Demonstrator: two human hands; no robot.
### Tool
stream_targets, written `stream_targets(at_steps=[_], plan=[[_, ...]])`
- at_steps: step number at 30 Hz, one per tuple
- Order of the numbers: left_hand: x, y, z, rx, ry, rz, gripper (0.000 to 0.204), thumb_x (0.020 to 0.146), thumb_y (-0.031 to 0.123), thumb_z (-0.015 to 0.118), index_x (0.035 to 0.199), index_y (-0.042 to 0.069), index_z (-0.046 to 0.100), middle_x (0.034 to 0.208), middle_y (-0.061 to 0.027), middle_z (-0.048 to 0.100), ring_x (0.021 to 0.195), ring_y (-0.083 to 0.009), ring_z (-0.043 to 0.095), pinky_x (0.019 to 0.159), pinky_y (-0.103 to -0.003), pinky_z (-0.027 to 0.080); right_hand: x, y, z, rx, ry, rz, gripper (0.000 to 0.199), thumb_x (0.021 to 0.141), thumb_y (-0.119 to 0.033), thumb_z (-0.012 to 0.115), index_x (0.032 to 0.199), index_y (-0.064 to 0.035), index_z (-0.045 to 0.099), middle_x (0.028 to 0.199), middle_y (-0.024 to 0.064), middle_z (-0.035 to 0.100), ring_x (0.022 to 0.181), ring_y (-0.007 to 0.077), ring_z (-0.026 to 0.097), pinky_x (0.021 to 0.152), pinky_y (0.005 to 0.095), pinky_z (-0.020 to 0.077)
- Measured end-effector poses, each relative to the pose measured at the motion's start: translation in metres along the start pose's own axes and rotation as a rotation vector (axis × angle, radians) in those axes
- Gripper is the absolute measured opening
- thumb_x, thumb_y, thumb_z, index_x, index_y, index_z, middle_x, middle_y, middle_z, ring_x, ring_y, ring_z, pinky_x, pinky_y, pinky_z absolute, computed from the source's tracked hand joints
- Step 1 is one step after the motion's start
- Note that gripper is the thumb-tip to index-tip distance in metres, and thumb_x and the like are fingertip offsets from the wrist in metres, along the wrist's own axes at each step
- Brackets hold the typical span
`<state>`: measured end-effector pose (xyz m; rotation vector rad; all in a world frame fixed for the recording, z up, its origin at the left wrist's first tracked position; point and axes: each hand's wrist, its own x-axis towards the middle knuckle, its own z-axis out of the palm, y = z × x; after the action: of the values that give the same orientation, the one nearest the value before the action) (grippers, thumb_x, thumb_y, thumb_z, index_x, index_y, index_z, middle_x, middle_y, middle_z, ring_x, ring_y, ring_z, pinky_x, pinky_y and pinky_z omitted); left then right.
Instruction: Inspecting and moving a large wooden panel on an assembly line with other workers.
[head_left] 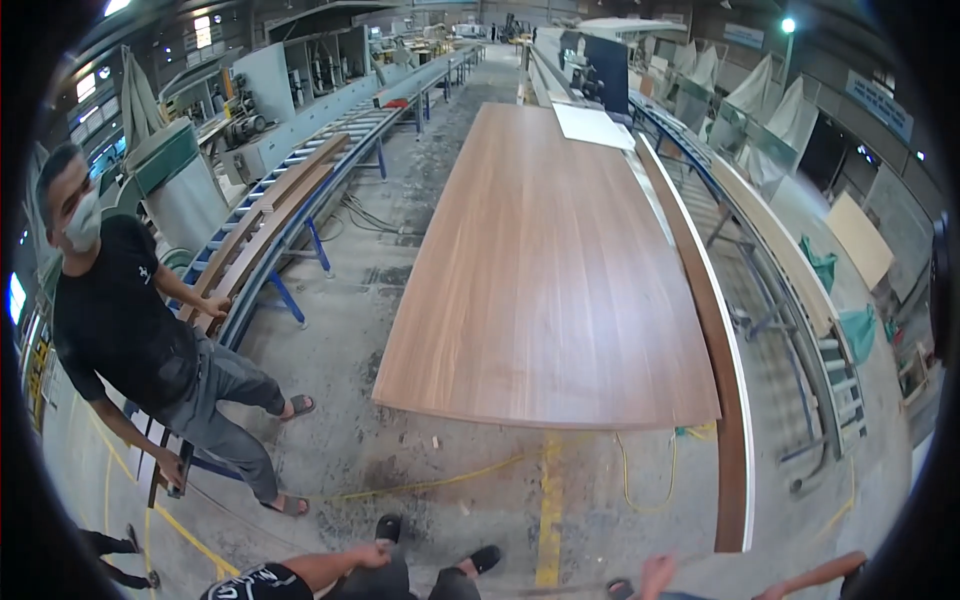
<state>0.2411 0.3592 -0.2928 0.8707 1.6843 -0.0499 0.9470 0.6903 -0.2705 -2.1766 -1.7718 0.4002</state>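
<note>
My left hand [374, 554] shows at the lower edge, curled into a fist above my dark shoes [388, 527], with nothing seen in it. Low on the right is my right hand [655, 575], fingers apart and holding nothing. Both hang over the dusty concrete floor, short of a big brown wooden panel [550, 270] that stretches away in front of me. A long narrow brown strip [722, 380] with a pale edge lies along the panel's right side. A yellow cord [450, 482] trails on the floor between me and the panel.
A masked person [130, 330] in a black shirt stands at left, one hand on boards [265, 225] on a blue roller conveyor [330, 150]. Another conveyor [800, 330] runs along the right. A white sheet [592, 127] lies on the panel's far end. Machines stand behind.
</note>
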Motion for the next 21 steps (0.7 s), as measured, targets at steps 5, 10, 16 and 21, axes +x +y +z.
stream_targets(at_steps=[5, 10, 16, 21], plan=[[0.027, -0.090, 0.083, 0.077, -0.143, -0.270, 0.068, 0.080, 0.057, 0.061, 0.136, 0.019, 0.055, 0.144, -0.0192, 0.048, 0.124, -0.0354, 0.055, 0.104, -0.045, 0.043, -0.112, -0.104, 0.103, -0.256, -0.655, 0.000, 0.023, 0.091, -0.028, 0.059, 0.101, -0.0099, 0.068, 0.092, 0.0209, 0.067, 0.084, 0.0319, 0.064, 0.071, 0.0457, 0.0510], [0.043, -0.117, 0.043, -0.012, -0.191, -0.357, 0.081, 0.079, 0.057, 0.063, 0.146, 0.020, 0.041, 0.145, -0.0252, 0.043, 0.124, -0.0389, 0.053, 0.104, -0.048, 0.043, -0.161, -0.173, 0.182, -0.311, -0.644, -0.094, 0.024, 0.090, -0.028, 0.060, 0.106, -0.0111, 0.064, 0.096, 0.0212, 0.065, 0.087, 0.0328, 0.063, 0.073, 0.0461, 0.0511], [0.001, -0.153, 0.024, -0.050, -0.165, -0.415, 0.085, 0.080, 0.057, 0.063, 0.149, 0.019, 0.032, 0.146, -0.0272, 0.039, 0.126, -0.0414, 0.049, 0.105, -0.052, 0.040, -0.234, -0.238, 0.254, -0.385, -0.702, -0.249, 0.028, 0.089, -0.029, 0.061, 0.113, -0.0124, 0.060, 0.100, 0.0214, 0.064, 0.091, 0.0339, 0.062, 0.075, 0.0467, 0.0512], [-0.031, -0.138, 0.013, -0.088, -0.148, -0.451, 0.090, 0.081, 0.057, 0.063, 0.152, 0.019, 0.024, 0.147, -0.0289, 0.036, 0.129, -0.0434, 0.045, 0.106, -0.055, 0.038, -0.261, -0.263, 0.286, -0.456, -0.742, -0.381, 0.034, 0.089, -0.029, 0.062, 0.118, -0.0135, 0.056, 0.104, 0.0217, 0.062, 0.093, 0.0348, 0.061, 0.077, 0.0471, 0.0513]])
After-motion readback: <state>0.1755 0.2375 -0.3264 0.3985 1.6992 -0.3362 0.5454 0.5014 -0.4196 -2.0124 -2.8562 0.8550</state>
